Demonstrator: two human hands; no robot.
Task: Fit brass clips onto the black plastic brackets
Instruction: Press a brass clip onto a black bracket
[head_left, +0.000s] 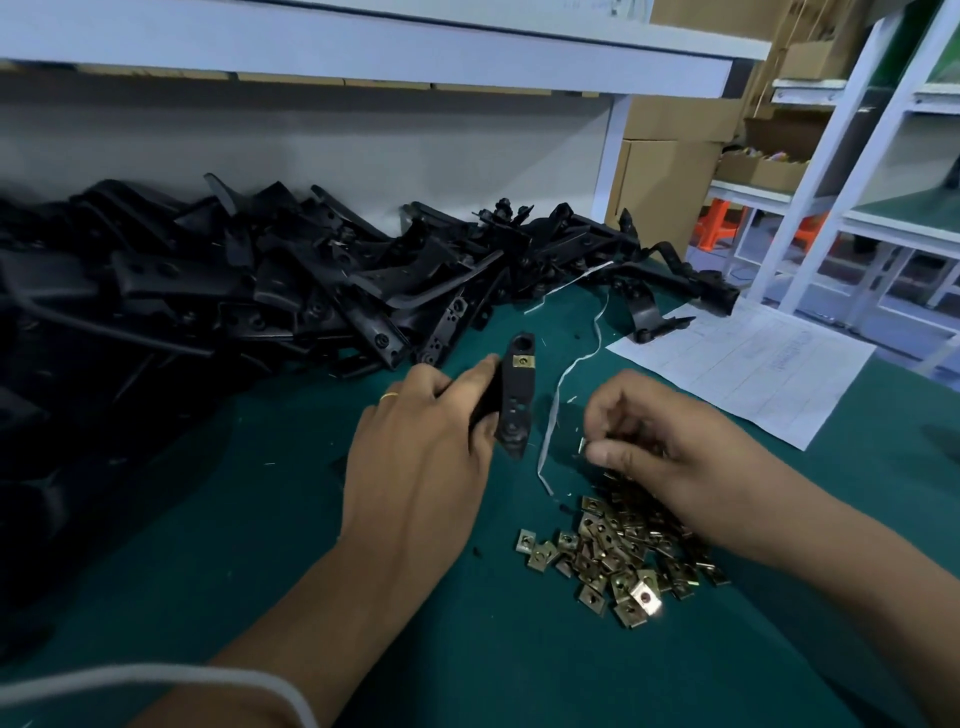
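From the head camera, the person's left hand (415, 447) is closed around a black plastic bracket (514, 395), holding it upright just above the green table (260, 545), thumb along its near edge and fingers wrapped behind it. A gold ring (388, 396) sits on one finger of that hand. One brass clip (523, 360) is already seated on the bracket near its upper end, just below a round hole. The right hand (654, 441) hovers near the bracket, to its right, with fingers curled and thumb pressed against the fingertips, pinching a small metal piece (582, 446) whose edge barely shows; it looks like another clip, though it is too blurred to be sure. Directly below and in front of that hand lies a loose pile of brass clips (618, 551) on the table, some flat, some tilted against each other. A thin white strip (558, 395) trails across the mat between the two hands and runs back toward the far side. A large heap of black brackets (234, 291) covers the left and rear of the table, under a white shelf (363, 47). A printed paper sheet (753, 364) lies flat at the right rear, with one black bracket resting on its corner. Cardboard boxes (670, 171) stand behind the table at the right.
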